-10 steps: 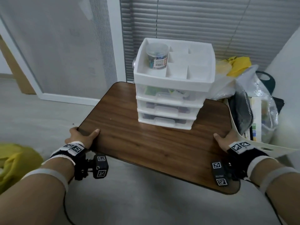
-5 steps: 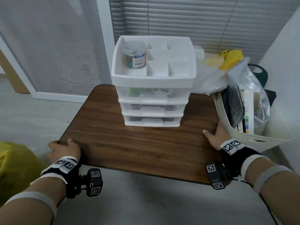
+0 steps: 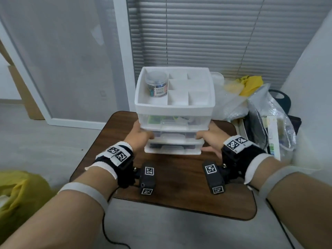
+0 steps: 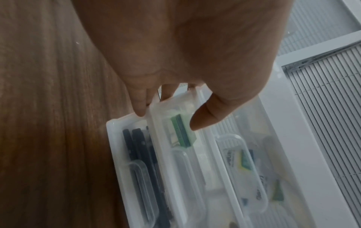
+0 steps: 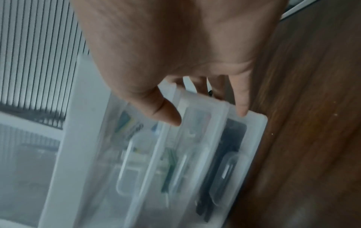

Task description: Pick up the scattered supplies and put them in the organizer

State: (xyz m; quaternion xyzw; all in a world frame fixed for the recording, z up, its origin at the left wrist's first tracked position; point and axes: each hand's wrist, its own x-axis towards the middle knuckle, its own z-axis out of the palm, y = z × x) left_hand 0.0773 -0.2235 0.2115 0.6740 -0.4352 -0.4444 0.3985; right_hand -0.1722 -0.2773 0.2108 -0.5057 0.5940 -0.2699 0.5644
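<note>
While both hands clasp it, the organizer (image 3: 175, 112) stands at the middle of the table (image 3: 107, 150), toward 12 o'clock from the wearer.

Item: organizer. White, three clear drawers under an open compartmented tray. Jar (image 3: 156, 85) of small supplies in the tray's 9 o'clock compartment. Drawers hold dark pens and coloured packets, seen through the fronts.

Item: left hand (image 3: 139, 139). Placed at the organizer's 9 o'clock side, level with the middle drawer. Left wrist view: thumb (image 4: 203, 118) laid on the front face, fingers (image 4: 140, 106) wrapped round the corner onto the side, moderately spread, curled to the plastic.

Item: right hand (image 3: 212, 139). Placed at the 3 o'clock side, mirroring. Right wrist view: thumb (image 5: 168, 115) on the front, fingers (image 5: 241, 104) fanned along the side wall, little finger lowest, at the bottom drawer's corner.

Handling note (judgement): the step appears to be shifting or squaring the organizer on the table. Best done with equal squeeze from both sides, grip on the frame and not on the drawer fronts, unit kept level so the drawers do not slide out and the jar does not topple.

Loose supplies: none seen on the table; bags (image 3: 269, 123) at 2 o'clock beside it.
</note>
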